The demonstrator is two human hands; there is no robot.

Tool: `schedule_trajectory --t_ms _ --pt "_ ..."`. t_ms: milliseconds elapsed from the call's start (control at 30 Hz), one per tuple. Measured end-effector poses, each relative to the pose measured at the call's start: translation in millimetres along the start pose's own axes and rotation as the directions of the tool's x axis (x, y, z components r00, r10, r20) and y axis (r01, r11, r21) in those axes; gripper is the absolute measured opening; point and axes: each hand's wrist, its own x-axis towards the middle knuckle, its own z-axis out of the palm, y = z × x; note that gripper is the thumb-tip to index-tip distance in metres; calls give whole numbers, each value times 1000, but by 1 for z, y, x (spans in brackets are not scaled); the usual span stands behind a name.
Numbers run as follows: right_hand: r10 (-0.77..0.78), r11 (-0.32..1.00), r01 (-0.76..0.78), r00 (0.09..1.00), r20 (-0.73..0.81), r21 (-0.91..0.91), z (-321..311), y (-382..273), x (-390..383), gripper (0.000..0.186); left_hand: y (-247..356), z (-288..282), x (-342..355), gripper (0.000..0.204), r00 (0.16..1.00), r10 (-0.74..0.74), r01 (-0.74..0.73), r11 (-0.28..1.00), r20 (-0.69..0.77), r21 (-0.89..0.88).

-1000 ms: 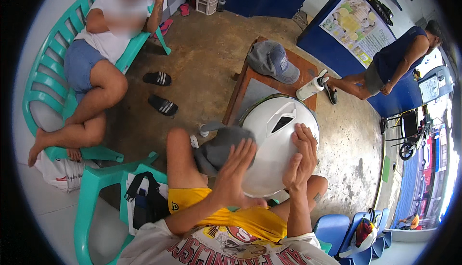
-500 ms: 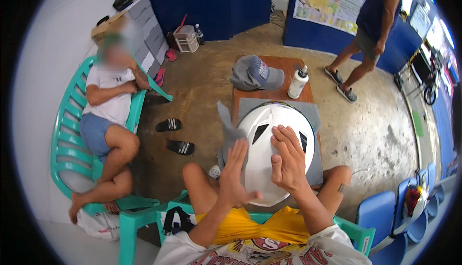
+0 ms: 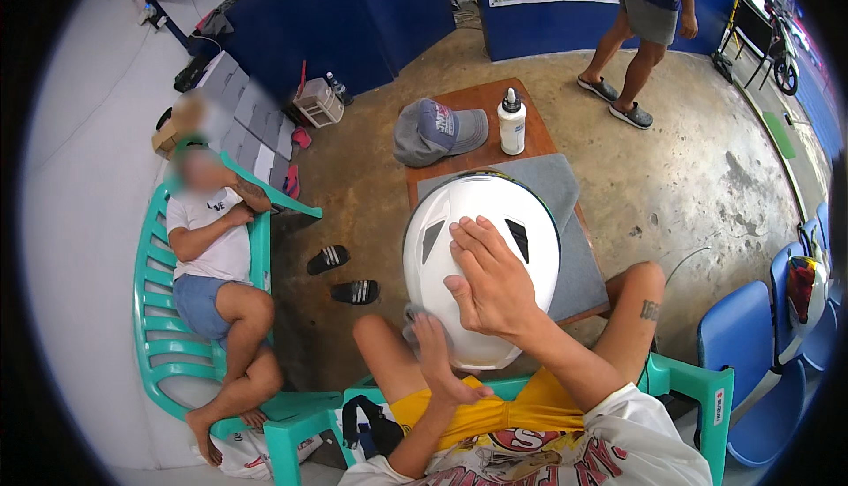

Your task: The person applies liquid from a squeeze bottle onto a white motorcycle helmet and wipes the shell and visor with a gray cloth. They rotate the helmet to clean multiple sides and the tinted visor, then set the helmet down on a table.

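My left hand sits closest to me, low against the near rim of the white helmet. Its fingers are extended and close together, pressed to the shell's lower left edge, with a bit of grey cloth showing just under the fingertips; I cannot tell whether the hand grips that cloth or only rests on it. My right hand lies flat on top of the helmet, palm down, fingers straight and slightly spread, the thumb held out to the side. It grasps nothing; it just lies on the shell between the two dark vents.

The helmet rests between my knees at the near edge of a small wooden table, sitting on a grey mat that covers the table's near half. I am seated on a teal plastic chair.

Beyond the helmet, on the bare wood, stand a white bottle with a dark cap and, just beside it to the left, a grey cap.

On the floor to my left lie two black sandals, apart from the table. Farther left a person reclines on a teal bench. At the far side another person stands by a blue counter.
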Motion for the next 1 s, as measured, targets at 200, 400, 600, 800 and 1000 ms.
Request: schedule_trajectory --t_ms 200,400,600,800,1000 --pt "57 994 -56 998 -9 96 -4 2 -1 44 5 -16 87 123 981 121 -132 989 149 64" --pt "186 922 -139 977 -99 363 -13 3 -2 33 17 -12 69 59 990 137 -142 973 39 184" --pt "241 881 -197 969 -49 430 -17 7 -2 29 24 -33 45 40 933 -334 268 895 -136 -358" --pt "184 907 -158 983 -29 391 -25 -9 10 27 35 -116 73 45 830 -545 296 249 120 -922" --pt "-29 717 -175 959 280 675 -45 -61 4 61 79 -156 76 39 880 -368 411 278 299 -868"
